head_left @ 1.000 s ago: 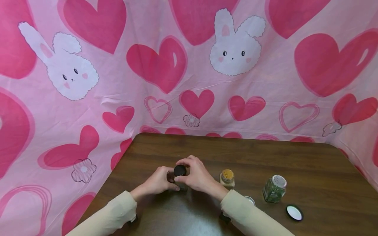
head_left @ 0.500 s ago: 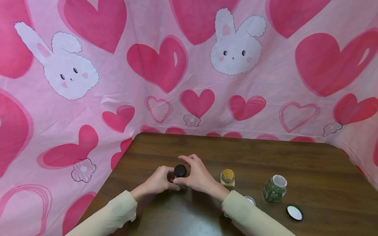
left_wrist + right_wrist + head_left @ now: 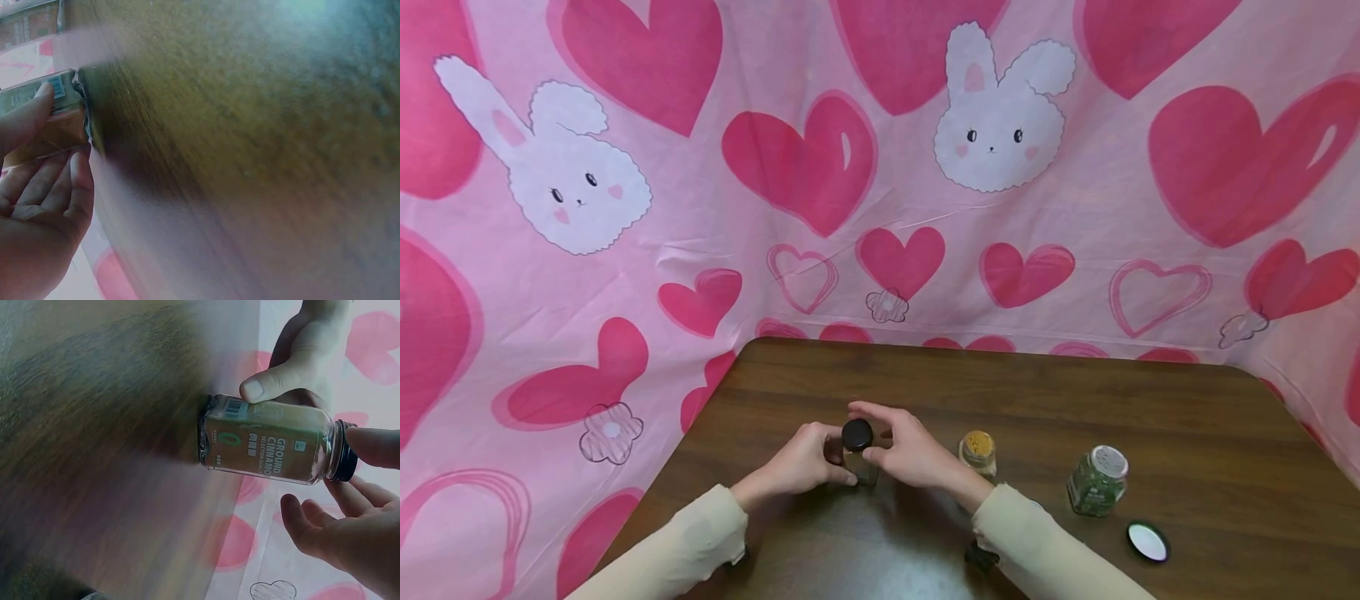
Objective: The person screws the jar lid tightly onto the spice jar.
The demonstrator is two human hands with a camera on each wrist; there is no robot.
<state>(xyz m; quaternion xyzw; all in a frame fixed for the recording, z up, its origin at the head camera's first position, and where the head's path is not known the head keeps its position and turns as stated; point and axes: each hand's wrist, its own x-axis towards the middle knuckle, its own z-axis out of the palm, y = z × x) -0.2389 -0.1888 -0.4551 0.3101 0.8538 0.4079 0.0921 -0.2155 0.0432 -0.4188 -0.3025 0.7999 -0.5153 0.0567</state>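
Note:
A clear spice jar (image 3: 275,444) labelled ground cinnamon, with brown powder inside, stands upright on the table. Its black lid (image 3: 857,435) is on. My left hand (image 3: 805,458) grips the jar's body from the left, thumb on the near side, as the left wrist view also shows. My right hand (image 3: 910,450) is at the right of the lid with its index finger stretched out behind it. In the right wrist view the thumb (image 3: 373,445) overlaps the lid's edge, while the other fingers are spread loosely below.
Right of the hands stands a lidless jar of yellow powder (image 3: 979,457). Farther right is a jar of green dried herbs (image 3: 1097,483) with a perforated white top. A dark-rimmed lid (image 3: 1148,541) lies white side up near it. Heart-printed pink cloth (image 3: 805,283) hangs behind the wooden table (image 3: 1000,383).
My right hand's fingers, first around the lid, have loosened and straightened, and the hand has shifted slightly to the right. My left hand and the jar have stayed put.

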